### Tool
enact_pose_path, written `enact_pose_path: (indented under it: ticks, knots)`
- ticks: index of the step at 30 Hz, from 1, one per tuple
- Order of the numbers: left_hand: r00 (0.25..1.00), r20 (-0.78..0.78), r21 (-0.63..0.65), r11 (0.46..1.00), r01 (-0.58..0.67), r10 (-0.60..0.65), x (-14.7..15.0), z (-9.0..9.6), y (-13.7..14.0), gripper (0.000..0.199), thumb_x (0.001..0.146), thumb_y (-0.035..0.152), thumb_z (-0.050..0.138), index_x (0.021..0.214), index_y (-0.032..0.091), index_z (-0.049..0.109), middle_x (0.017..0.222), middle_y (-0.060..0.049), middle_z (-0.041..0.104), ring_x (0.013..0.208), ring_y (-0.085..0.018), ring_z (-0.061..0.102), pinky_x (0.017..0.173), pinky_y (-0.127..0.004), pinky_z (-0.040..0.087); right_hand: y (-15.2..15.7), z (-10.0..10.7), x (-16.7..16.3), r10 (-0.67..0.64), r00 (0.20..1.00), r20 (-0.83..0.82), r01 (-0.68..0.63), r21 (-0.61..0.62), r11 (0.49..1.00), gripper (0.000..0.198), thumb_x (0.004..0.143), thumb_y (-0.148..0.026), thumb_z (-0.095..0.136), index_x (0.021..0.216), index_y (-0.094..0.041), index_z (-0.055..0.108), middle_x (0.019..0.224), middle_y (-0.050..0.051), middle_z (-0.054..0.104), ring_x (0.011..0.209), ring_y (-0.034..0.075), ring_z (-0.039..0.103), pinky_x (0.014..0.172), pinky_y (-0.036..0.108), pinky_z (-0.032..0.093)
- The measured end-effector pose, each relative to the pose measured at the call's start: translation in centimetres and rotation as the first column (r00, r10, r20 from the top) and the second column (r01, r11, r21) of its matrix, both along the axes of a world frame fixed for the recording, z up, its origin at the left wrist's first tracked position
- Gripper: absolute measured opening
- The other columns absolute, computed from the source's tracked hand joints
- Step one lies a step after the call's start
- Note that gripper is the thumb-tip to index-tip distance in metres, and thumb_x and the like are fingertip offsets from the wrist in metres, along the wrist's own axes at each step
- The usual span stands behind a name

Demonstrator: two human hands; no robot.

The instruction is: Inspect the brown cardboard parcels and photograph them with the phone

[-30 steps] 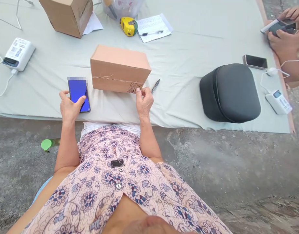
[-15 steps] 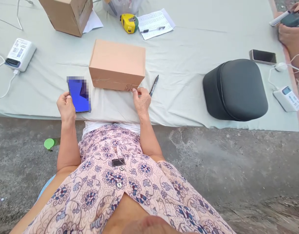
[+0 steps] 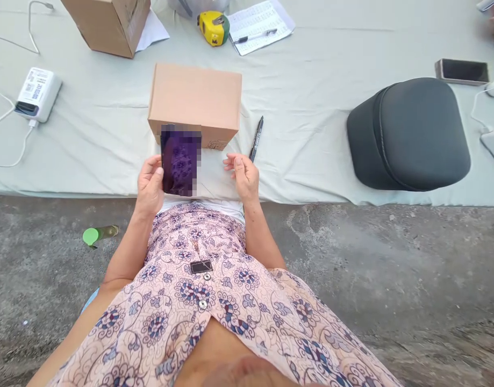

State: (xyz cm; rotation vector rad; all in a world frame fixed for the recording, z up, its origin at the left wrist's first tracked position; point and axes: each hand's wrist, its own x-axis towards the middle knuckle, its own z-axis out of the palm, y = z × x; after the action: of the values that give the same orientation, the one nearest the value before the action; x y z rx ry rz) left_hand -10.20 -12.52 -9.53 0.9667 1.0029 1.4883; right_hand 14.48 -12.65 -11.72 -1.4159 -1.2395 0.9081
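Note:
My left hand (image 3: 149, 185) holds a phone (image 3: 180, 160) upright in front of me, its dark screen blurred. Just behind the phone a closed small cardboard box (image 3: 195, 101) rests on the pale green sheet (image 3: 311, 107). My right hand (image 3: 243, 173) hovers to the right of the phone with fingers loosely apart and nothing in it, just off the box's near right corner. A black pen (image 3: 256, 138) lies right beside that hand.
A black hard case (image 3: 408, 134) sits at right, with another phone (image 3: 461, 71) and a charger cable beyond. A larger box (image 3: 109, 21), yellow tape measure (image 3: 213, 28), paper sheet with pen (image 3: 259, 26) lie at the back. A white power bank (image 3: 37, 93) at left; a green-capped bottle (image 3: 97, 235) on concrete.
My left hand lifted the phone off the sheet and brought it rightward in front of the box. My right hand let go of the box's corner and drew back slightly.

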Motion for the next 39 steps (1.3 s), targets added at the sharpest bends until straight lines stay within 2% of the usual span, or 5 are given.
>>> enact_pose_path:
  ticks: [3, 7, 16, 33, 39]
  knots:
    - [0.975, 0.144, -0.104, 0.977, 0.184, -0.168, 4.2, -0.6, -0.9, 0.044, 0.075, 0.051, 0.083, 0.107, 0.025, 0.068, 0.107, -0.002, 0.073, 0.103, -0.017, 0.069, 0.096, -0.029, 0.055, -2.9, -0.4, 0.4, 0.231, 0.965, -0.122, -0.244, -0.106, 0.964, 0.071, 0.089, -0.081, 0.043, 0.122, -0.022, 0.065, 0.105, 0.008, 0.076, 0.082, 0.019, 0.073, 0.060, 0.028, 0.055]
    - [0.922, 0.278, -0.183, 0.927, 0.326, -0.270, 7.2, -1.4, -2.0, 0.043, 0.076, 0.049, 0.083, 0.107, 0.024, 0.066, 0.104, -0.002, 0.074, 0.098, -0.016, 0.069, 0.092, -0.029, 0.056, -5.2, -0.1, 1.4, 0.437, 0.895, -0.090, -0.446, -0.190, 0.875, 0.074, 0.080, -0.076, 0.066, 0.129, -0.020, 0.061, 0.109, 0.009, 0.075, 0.096, 0.025, 0.072, 0.078, 0.037, 0.061]
    - [0.946, 0.254, -0.159, 0.956, 0.247, -0.202, 6.5, -2.2, -2.7, 0.042, 0.076, 0.049, 0.085, 0.106, 0.026, 0.065, 0.102, 0.000, 0.072, 0.100, -0.014, 0.068, 0.094, -0.026, 0.053, -4.2, 1.3, 2.2, 0.672, 0.741, 0.012, -0.639, -0.295, 0.710, 0.078, 0.080, -0.065, 0.074, 0.139, -0.017, 0.053, 0.110, 0.010, 0.077, 0.100, 0.028, 0.072, 0.088, 0.042, 0.061]
    - [0.959, 0.197, -0.155, 0.959, 0.236, -0.204, 5.8, -2.3, -2.7, 0.046, 0.076, 0.054, 0.083, 0.108, 0.026, 0.064, 0.103, -0.003, 0.072, 0.101, -0.018, 0.069, 0.097, -0.032, 0.055, -4.3, 0.8, 1.5, 0.629, 0.747, 0.216, -0.560, -0.304, 0.770, 0.057, 0.086, -0.048, 0.070, 0.135, -0.021, 0.056, 0.106, 0.006, 0.079, 0.087, 0.023, 0.070, 0.077, 0.035, 0.056]
    - [0.995, 0.046, -0.121, 0.990, -0.079, 0.085, 1.8, -1.6, -1.7, 0.043, 0.073, 0.046, 0.084, 0.105, 0.023, 0.066, 0.108, -0.003, 0.071, 0.103, -0.016, 0.066, 0.098, -0.028, 0.051, -4.2, 0.9, 1.4, 0.648, 0.758, 0.078, -0.605, -0.288, 0.742, 0.061, 0.086, -0.040, 0.069, 0.142, -0.022, 0.056, 0.107, 0.004, 0.079, 0.083, 0.015, 0.068, 0.080, 0.031, 0.055]
